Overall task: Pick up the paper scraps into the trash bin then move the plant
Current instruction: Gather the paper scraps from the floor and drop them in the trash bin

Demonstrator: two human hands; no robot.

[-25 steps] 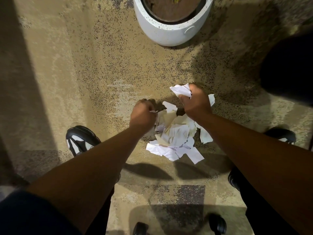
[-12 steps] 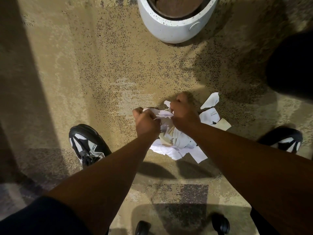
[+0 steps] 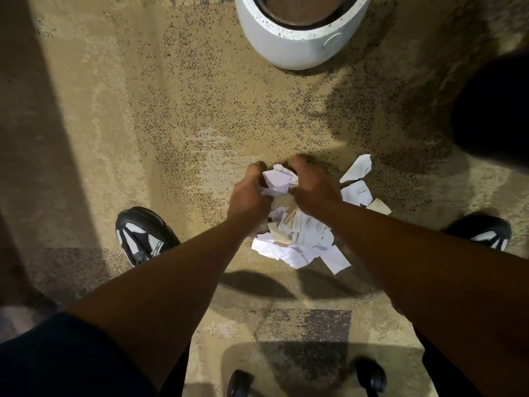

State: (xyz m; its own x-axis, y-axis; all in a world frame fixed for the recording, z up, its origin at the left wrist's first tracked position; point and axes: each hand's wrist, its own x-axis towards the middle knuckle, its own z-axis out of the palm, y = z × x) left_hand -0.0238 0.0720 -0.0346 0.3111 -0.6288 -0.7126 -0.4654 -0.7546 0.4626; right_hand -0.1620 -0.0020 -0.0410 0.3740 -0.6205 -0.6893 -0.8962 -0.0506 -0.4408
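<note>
Both hands have closed in since a second ago, bunching scraps between them. On the speckled carpet (image 3: 171,110), the white planter (image 3: 286,44) stands ahead. Paper scraps (image 3: 297,239) lie heaped below the left hand (image 3: 249,196) and right hand (image 3: 312,193), whose grips clamp a crumpled wad (image 3: 277,180).

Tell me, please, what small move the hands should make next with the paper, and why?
Probably lift the wad clear: both the left hand and right hand are closed around it, above the loose scraps on the carpet. No bin is identifiable in view, so look for one.
</note>
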